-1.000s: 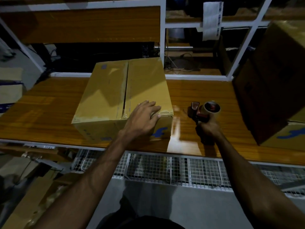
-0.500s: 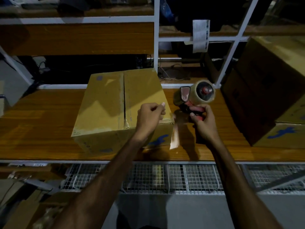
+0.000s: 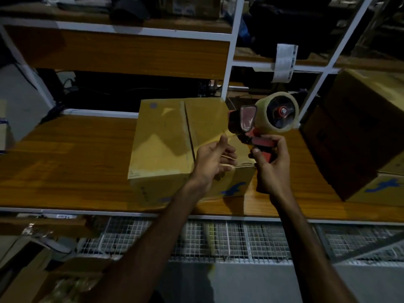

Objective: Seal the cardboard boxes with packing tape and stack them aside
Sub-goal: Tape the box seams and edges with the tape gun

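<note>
A closed cardboard box (image 3: 161,145) with a blue logo on its front stands on the wooden table (image 3: 65,167), its top seam running front to back. Over the box's near right corner, my left hand (image 3: 213,160) hovers with the palm turned right, thumb up and fingers loosely curled. My right hand (image 3: 271,167) grips the red handle of a tape dispenser (image 3: 273,114) raised above the box's right edge, roll to the right. A thin strip of tape seems to run from the dispenser to my left thumb tip.
Larger cardboard boxes (image 3: 360,132) are stacked on the table at the right, close to the dispenser. White shelf posts (image 3: 229,68) rise behind the box. A wire mesh shelf (image 3: 240,239) lies below the table edge, with loose cardboard at the lower left.
My right hand lifted the dispenser off the table to above the box's right edge. My left hand left the box top, pinched near the dispenser, then loosened its fingers.
</note>
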